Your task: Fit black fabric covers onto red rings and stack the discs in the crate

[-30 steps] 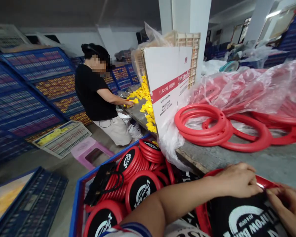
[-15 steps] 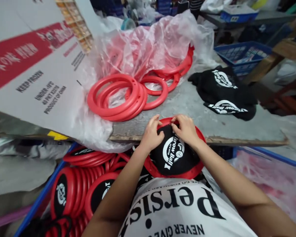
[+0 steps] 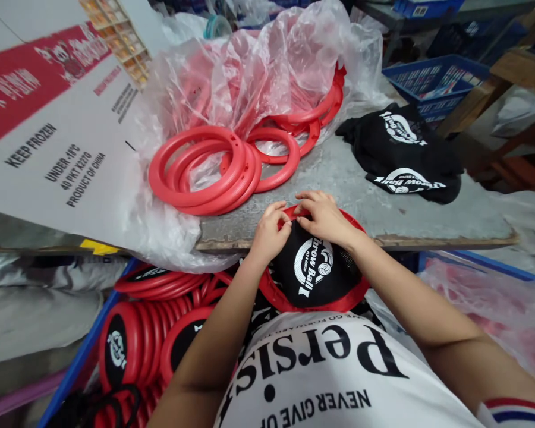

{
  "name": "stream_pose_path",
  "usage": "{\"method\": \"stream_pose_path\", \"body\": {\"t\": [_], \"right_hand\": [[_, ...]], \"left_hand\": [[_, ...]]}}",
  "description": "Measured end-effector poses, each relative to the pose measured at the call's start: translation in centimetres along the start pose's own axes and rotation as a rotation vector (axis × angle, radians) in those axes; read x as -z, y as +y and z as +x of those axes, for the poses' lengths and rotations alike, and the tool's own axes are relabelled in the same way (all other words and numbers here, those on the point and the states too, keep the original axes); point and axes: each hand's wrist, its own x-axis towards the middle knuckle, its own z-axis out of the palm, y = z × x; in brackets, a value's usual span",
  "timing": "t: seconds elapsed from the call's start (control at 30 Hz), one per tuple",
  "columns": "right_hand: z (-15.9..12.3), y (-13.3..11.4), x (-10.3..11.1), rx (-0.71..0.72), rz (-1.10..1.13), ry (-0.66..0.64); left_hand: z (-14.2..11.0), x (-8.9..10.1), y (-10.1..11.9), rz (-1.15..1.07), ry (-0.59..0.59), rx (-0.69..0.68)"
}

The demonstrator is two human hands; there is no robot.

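A red plastic ring (image 3: 276, 297) leans between the table edge and my shirt, with a black fabric disc (image 3: 314, 267) printed "Throw Ball" stretched across its inside. At the ring's upper left, my left hand (image 3: 271, 233) is closed on the rim, thumb and fingers bent over fabric and plastic. My right hand (image 3: 324, 219) pinches the top of the rim just beside it, fingers curled near the fabric's edge. What lies under the fingertips is hidden.
Bare red rings (image 3: 200, 169) lie on the grey table (image 3: 321, 172), partly under clear plastic wrap (image 3: 289, 53). Black printed fabric pieces (image 3: 401, 154) sit at right. Below left, a blue bin (image 3: 71, 380) holds finished-looking red discs (image 3: 116, 351). A white carton (image 3: 49, 137) stands at left.
My right hand has shifted left along the rim, closer to my left hand. The view has moved slightly, and the ring stays in both hands.
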Motion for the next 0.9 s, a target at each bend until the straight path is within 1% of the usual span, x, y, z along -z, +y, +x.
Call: {"method": "stream_pose_path", "body": {"t": [0.07,0.13,0.37,0.53,0.73,0.9], "right_hand": [[0.5,-0.1,-0.1,0.001,0.009,-0.087],[0.7,-0.2,-0.2,-0.021,-0.001,-0.113],[0.5,0.0,-0.8,-0.074,0.048,-0.042],[0.4,0.1,-0.9,-0.075,0.084,-0.013],[0.4,-0.1,-1.0,-0.102,0.077,-0.006],[0.3,-0.1,-1.0,-0.102,0.063,0.008]], "left_hand": [[0.1,0.1,0.0,-0.021,-0.006,0.012],[0.2,0.0,0.0,-0.031,-0.002,0.011],[0.3,-0.1,0.1,0.000,0.027,0.020],[0.2,-0.1,0.1,-0.013,0.038,0.004],[0.3,-0.4,0.2,0.010,0.059,0.025],[0.2,-0.5,0.0,-0.005,0.075,0.015]]}}
